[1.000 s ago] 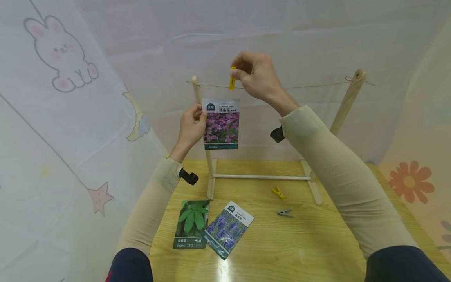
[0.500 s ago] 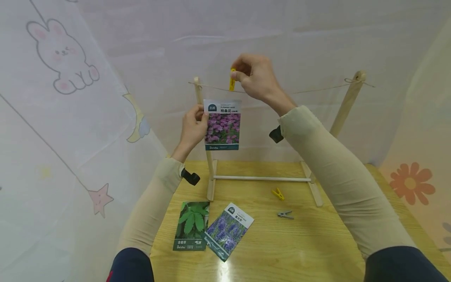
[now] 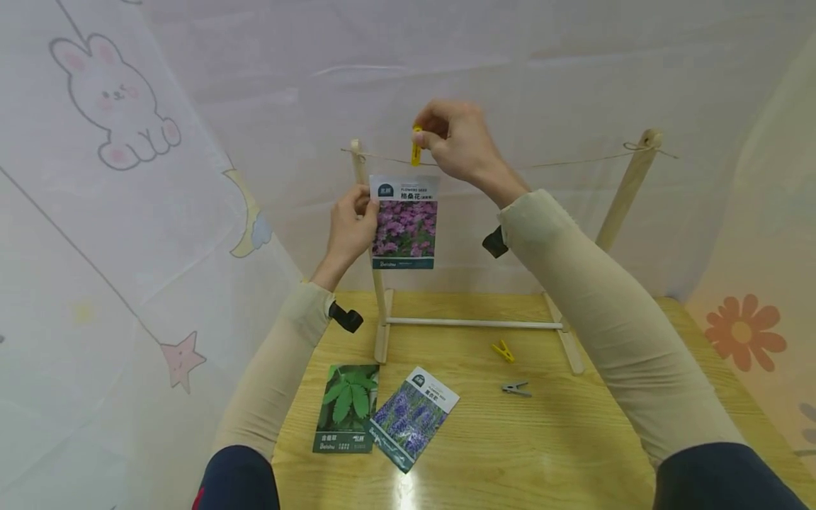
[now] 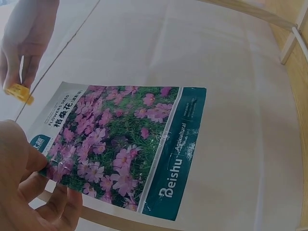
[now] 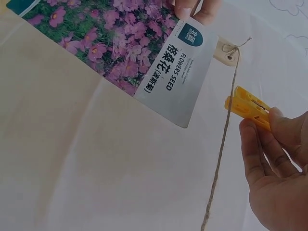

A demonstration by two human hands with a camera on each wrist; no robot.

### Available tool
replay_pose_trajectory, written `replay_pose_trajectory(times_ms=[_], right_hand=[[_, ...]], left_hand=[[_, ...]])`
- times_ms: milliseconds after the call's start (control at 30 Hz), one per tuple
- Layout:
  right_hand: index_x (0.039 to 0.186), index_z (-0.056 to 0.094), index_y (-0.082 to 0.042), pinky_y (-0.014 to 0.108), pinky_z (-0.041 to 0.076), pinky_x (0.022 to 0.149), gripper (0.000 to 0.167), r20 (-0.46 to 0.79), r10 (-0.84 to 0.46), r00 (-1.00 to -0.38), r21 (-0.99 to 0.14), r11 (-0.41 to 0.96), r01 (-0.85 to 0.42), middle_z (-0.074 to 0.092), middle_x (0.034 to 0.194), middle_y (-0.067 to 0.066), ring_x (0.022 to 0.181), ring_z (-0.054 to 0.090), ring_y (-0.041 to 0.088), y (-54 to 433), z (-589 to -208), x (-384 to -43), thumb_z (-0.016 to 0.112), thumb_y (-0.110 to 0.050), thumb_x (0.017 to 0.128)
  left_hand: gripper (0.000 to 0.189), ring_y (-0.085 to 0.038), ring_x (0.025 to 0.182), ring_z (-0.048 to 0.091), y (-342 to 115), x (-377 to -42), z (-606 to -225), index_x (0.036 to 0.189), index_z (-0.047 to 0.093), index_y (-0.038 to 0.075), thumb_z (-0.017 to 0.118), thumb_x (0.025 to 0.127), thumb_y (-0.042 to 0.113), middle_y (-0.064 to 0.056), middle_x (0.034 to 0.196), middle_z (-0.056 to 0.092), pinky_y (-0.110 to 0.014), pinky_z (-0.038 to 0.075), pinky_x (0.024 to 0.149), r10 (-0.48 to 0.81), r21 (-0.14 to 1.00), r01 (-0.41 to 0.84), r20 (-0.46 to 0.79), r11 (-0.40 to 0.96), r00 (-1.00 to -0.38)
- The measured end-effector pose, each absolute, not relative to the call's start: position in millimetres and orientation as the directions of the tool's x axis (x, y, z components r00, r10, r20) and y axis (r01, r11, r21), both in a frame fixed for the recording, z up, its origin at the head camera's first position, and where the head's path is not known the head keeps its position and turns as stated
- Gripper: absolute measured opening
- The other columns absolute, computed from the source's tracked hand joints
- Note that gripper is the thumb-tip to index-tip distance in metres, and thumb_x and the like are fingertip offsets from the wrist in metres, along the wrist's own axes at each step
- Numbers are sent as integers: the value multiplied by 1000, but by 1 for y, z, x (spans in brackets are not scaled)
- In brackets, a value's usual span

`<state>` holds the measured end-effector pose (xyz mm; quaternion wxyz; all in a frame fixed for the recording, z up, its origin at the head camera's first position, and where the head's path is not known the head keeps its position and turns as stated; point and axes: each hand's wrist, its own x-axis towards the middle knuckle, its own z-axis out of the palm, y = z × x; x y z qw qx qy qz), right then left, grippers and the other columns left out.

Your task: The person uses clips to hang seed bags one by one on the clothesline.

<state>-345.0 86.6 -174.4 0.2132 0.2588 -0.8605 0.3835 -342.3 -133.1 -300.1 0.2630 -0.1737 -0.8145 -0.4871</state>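
My left hand pinches a seed packet by its left edge, thumb in front. The packet hangs upright, its front printed with pink flowers, its top just below the string. Above it my right hand pinches a yellow clothespin between thumb and fingers, pointing down. In the right wrist view the clothespin's tip meets the string; whether the string lies between its jaws I cannot tell. From the left wrist view, the packet and the clothespin are apart.
The string runs between two wooden posts of a stand on the wooden table. Lying on the table are a green-leaf packet, a purple-flower packet, another yellow clothespin and a grey clothespin.
My right hand has moved slightly left and down with the clothespin, and the string sags more. My left hand has shifted the packet a little right and, in the last half second, up.
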Motion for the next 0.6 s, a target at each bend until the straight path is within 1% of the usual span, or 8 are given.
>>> replay_pose_trajectory(times_ms=[100,400,600], right_hand=[[122,73,-3,29,52,87,20,557,-284,-780,-554,573,-604,75,114,12,94,67,19,85,-174,-345,65,-14,108],[122,73,-3,30,52,88,20,545,-308,-780,-548,573,-609,74,113,12,97,67,20,83,-174,-347,64,-13,108],[120,73,-2,31,50,86,18,546,-310,-778,-542,577,-611,74,111,13,94,65,21,82,-177,-349,65,-12,107]], left_hand=[[17,-28,87,72,-133,-341,-298,117,69,-2,58,107,7,-20,104,79,-35,58,79,22,706,536,596,463,-803],[18,-27,85,72,-131,-341,-295,118,70,-1,58,107,6,-18,106,80,-28,52,75,5,705,540,606,459,-796],[18,-30,88,74,-130,-342,-294,118,70,-2,58,107,6,-19,107,80,-35,57,79,10,701,549,613,455,-790]])
